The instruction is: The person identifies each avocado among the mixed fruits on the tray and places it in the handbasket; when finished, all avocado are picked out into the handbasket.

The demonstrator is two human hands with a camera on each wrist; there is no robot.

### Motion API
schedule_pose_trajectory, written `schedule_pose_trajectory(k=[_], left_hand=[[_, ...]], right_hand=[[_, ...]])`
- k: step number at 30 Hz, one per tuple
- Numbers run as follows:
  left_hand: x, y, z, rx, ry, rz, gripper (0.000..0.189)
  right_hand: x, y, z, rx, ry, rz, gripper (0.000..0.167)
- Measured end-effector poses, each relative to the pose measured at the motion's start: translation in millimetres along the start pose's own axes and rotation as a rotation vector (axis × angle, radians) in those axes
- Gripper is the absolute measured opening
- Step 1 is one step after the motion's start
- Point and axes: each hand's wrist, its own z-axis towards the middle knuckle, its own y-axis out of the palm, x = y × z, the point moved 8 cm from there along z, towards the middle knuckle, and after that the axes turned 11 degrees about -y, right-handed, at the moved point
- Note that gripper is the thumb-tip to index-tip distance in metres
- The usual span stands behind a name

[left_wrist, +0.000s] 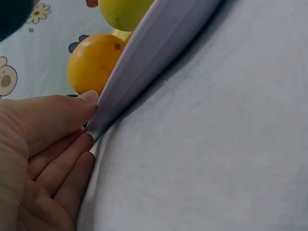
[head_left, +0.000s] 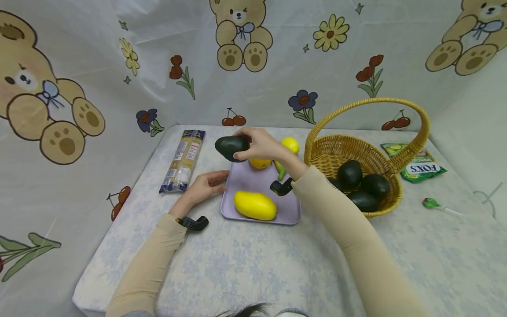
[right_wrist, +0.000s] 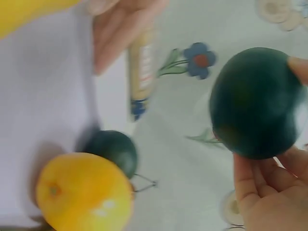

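Note:
My right hand [head_left: 259,143] grips a dark green avocado [head_left: 231,148] and holds it above the far left corner of a lilac tray [head_left: 253,182]. In the right wrist view, fingers and thumb span the held avocado [right_wrist: 260,103]. My left hand [head_left: 206,187] is at the tray's left edge; the left wrist view shows the thumb [left_wrist: 72,113] at the rim and fingers against the outer wall. A yellow mango [head_left: 255,205] lies in the tray's near part, an orange [head_left: 259,164] at its far part. Beside the orange, another avocado [right_wrist: 113,151] shows in the right wrist view.
Right of the tray stands a wicker basket [head_left: 326,154] with several avocados [head_left: 350,174]. A lemon-yellow fruit [head_left: 290,144] and a curved green item [head_left: 280,171] sit near the orange. Packaged noodles [head_left: 182,160] lie left, a green FOX'S bag [head_left: 421,169] and lollipop [head_left: 431,203] right.

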Motion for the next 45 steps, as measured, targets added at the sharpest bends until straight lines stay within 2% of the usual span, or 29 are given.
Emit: schedule_pose_trajectory(k=[3,7,12,15,18,23,26,30,38,45], left_hand=[[-9.4,-1.4,4.0,0.023,-0.015,0.010,0.049],[-11.6,-0.5,5.0,0.024,-0.010,-0.008,0.048],[-12.3,0.1,4.9,0.029,-0.013,-0.008,0.049],[-13.3,-1.9,4.8,0.041,-0.029,0.001,0.050],[-14.1,-4.1,4.6,0.047,-0.043,0.009,0.050],[-10.4,-5.4,1.8,0.038,-0.039,-0.014,0.049],[2.1,-2.6,-3.1,0.016,-0.022,-0.030,0.049],[16.8,1.1,-9.0,0.001,-0.031,-0.028,0.048],[20.5,1.6,-11.2,0.002,-0.041,-0.032,0.048],[18.2,1.8,-9.2,0.001,-0.042,-0.032,0.048]], right_hand=[[-19,-15,-12.9,0.035,-0.036,0.039,0.055],[-42,-36,-36.3,0.067,-0.096,0.028,0.056],[-60,-62,-79.0,0.098,-0.183,-0.072,0.051],[-60,-78,-109.6,0.123,-0.177,-0.140,0.052],[-53,-93,-140.0,0.151,-0.129,-0.207,0.053],[-22,-106,-184.3,0.161,0.021,-0.303,0.055],[-1,-106,-207.7,0.139,0.104,-0.337,0.058],[19,-105,-233.2,0.113,0.140,-0.381,0.060],[40,-106,-250.4,0.086,0.079,-0.410,0.059],[50,-108,-257.9,0.053,0.114,-0.380,0.057]])
